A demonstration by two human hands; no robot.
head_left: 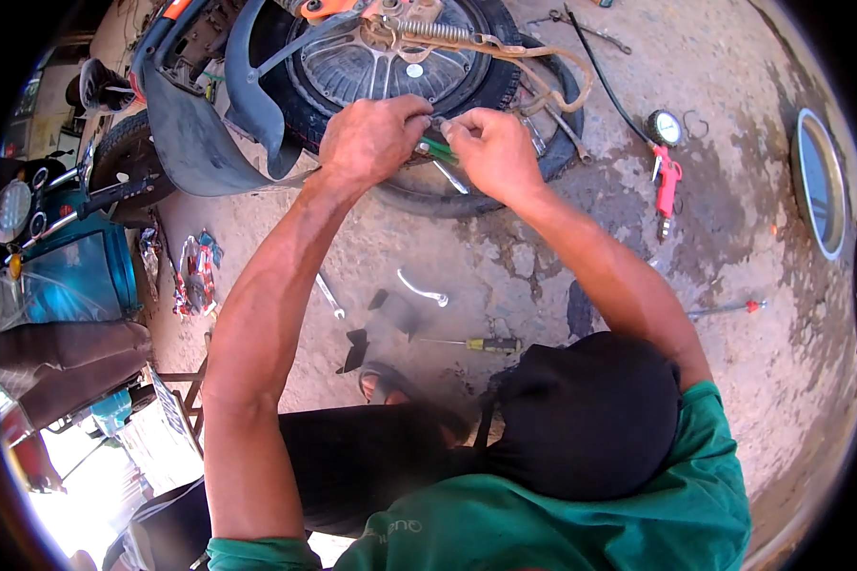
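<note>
My left hand point(371, 141) and my right hand point(495, 152) meet just in front of a vehicle's rear wheel point(371, 81). Fingertips of both are pinched close together around something small and greyish, too small to make out. A green piece point(436, 148) shows just below the fingers; its kind is unclear. The wheel has a ribbed metal hub and a black tyre, with a rusty coil spring point(438, 31) crossing above it. Under the hands lies a loose black tyre point(438, 202), and a metal tool point(450, 178) rests by its inner edge.
On the concrete floor lie a wrench point(330, 297), a curved metal lever point(423, 287) and a screwdriver point(493, 344). To the right are a red tyre inflator point(667, 181) with a gauge point(664, 127) and a round basin point(804, 181). A black mudguard point(195, 152) hangs left; another motorbike point(67, 238) stands beyond.
</note>
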